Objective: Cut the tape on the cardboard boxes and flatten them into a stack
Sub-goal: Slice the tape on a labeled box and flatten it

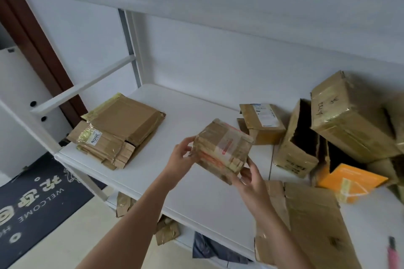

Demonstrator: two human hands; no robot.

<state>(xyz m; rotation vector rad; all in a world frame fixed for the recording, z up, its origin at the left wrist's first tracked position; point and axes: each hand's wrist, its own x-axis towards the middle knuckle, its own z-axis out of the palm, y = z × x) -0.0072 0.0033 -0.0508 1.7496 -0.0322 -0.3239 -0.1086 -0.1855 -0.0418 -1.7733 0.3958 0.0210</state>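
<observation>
Held in a two-handed grip above the white counter (196, 190): a small, tape-wrapped cardboard box (223, 148), left hand (182, 156) pinching its near-left edge, right hand (251, 179) cupping the lower right corner from beneath, fingers curled onto the cardboard. Likely light, judging by the easy fingertip hold; stiff at the corners, soft and springy across the flattened faces; glossy tape bands probably slick, so bare cardboard edges and corners look the safer places to hold. Left of the small box, against the counter's edge, a stack of flattened boxes (118, 131), tape-shiny and slightly fanned. Between stack and box, open white surface, enough room to carry the piece across. Right of the box, a crowd of uncut cartons (349, 116), one leaning, one gaping open (299, 137), an orange package (349, 181) tucked among them. Below the right hand, a large flattened sheet of cardboard (312, 223) overhanging the counter's front edge. Far right, a pink-handled cutter (392, 255), blurred, well apart from both hands. Overhead, a shelf rail limiting lift.
</observation>
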